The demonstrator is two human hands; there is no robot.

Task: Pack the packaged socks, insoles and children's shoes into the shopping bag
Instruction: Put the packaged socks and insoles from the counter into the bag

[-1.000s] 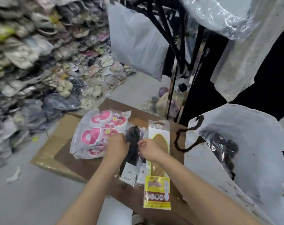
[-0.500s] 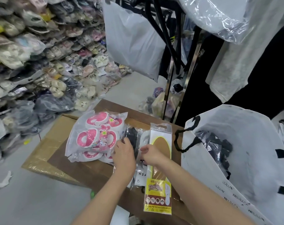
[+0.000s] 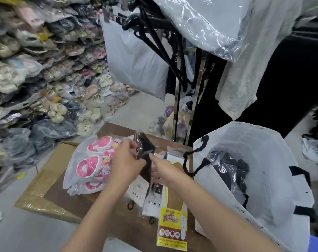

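Socks [image 3: 145, 153] in clear wrapping are pinched between the left hand [image 3: 126, 160] and right hand [image 3: 165, 170] at frame centre, raised above the desk [image 3: 118, 211], left of the shopping bag [image 3: 263, 160].

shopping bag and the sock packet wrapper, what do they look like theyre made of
Shopping bag: likely woven or laminated plastic, white and matte; it stands stiffly open, with black strap handles. Sock packet: thin clear glossy film, judging by glare and crinkles, over dark socks, held by the left hand and right hand.
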